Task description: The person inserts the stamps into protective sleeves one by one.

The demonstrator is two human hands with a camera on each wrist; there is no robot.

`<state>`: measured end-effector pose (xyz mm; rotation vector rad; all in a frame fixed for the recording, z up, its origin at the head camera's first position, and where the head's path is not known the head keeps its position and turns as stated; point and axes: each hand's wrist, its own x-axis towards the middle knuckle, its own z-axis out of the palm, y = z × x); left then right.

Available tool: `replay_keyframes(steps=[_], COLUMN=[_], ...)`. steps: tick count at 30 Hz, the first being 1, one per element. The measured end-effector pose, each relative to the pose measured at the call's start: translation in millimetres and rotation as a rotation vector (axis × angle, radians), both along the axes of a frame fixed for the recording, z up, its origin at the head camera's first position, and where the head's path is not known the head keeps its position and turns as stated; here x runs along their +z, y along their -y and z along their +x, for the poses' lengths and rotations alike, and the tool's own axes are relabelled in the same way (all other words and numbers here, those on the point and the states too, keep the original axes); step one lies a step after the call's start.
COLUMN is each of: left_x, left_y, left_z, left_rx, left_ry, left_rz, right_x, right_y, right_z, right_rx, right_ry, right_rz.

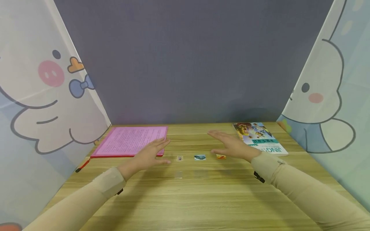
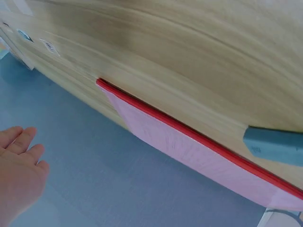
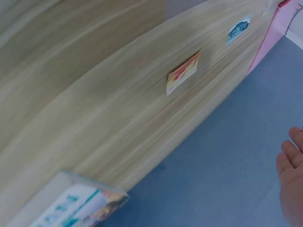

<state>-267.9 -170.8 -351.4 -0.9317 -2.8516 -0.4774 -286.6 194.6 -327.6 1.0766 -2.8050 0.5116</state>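
Note:
My left hand (image 1: 148, 155) is held above the table with fingers extended, near the right edge of a pink zip document pouch (image 1: 127, 141) holding a printed sheet. My right hand (image 1: 234, 146) hovers, fingers straight, left of a colourful book (image 1: 260, 138). Between and just in front of the hands lie three small stamp-like pictures in a row: a pale framed one (image 1: 180, 158), a blue-green one (image 1: 200, 157) and a red-and-yellow one (image 1: 221, 156). In the right wrist view the red-and-yellow picture (image 3: 183, 73) lies flat on the wood. Neither hand holds anything.
Faint clear patches (image 1: 178, 175) show on the wooden table (image 1: 185, 205) in front of the pictures. A red zipper pull (image 1: 83, 165) hangs from the pouch's left corner. A dark panel (image 1: 190, 61) stands behind, with cartoon-printed curtains (image 1: 26, 80) on both sides.

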Motion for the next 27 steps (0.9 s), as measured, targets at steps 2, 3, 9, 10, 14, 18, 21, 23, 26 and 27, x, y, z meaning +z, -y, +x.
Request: replay_keyframes(steps=[2,3,9,10,14,18,21,23,26,27], left_x=[-1.0,-1.4,-3.4,-4.1,-7.6,-11.9,-16.5,-20.2,-26.0,-27.6], left_y=[-2,-2,-8,-8,-9,-9,-11,-12,-14,-15], left_z=[1.0,1.6,6.6,7.1,7.6,7.6,8.3,9.0,11.0,11.9], left_rx=[0.01,0.017,0.04,0.036,0.043,0.051,0.069,0.09,0.127,0.138], left_ry=[0.046,0.07,0.181,0.184,0.226,0.289,0.335,0.372,0.406,0.416], left_rz=[0.034,0.052,0.167,0.178,0.246,0.324,0.371,0.405,0.441,0.448], right_x=[-0.9,-1.5,-4.3,-5.3,-10.8,-15.3,-19.0,-21.6,-24.4,-25.3], right_y=[4,6,19,22,35,46,55,60,68,71], right_z=[-2.0,-2.9,-8.8,-10.1,-14.5,-15.5,-17.3,-18.7,-19.6,-19.8], right_rx=[-0.011,-0.023,-0.071,-0.071,-0.047,-0.018,-0.007,-0.01,-0.043,-0.056], right_ry=[0.001,0.002,0.078,0.089,0.103,0.125,0.166,0.203,0.301,0.327], right_rz=[-0.009,-0.009,-0.072,-0.09,-0.147,-0.217,-0.281,-0.324,-0.399,-0.418])
